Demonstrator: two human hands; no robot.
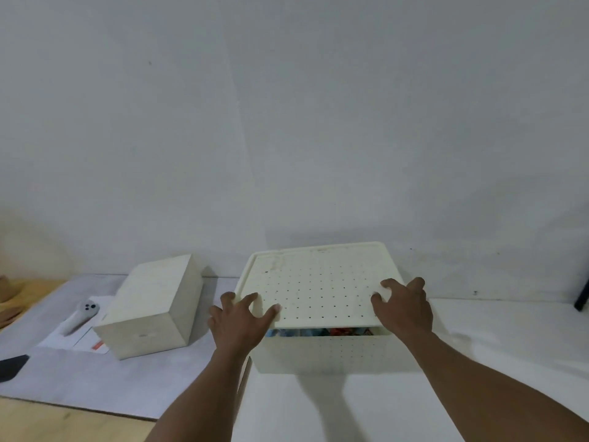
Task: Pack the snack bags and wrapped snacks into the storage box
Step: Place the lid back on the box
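Storage box, 12 o'clock — perforated lid, long axis 9-to-3, sits short of near rim; left hand and right hand, apart, fingers spread, press its near corners.

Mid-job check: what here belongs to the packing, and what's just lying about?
Job: storage box, perforated lid, snacks inside, left hand, right hand.
Lying about: plain box, white controller, papers, black object.
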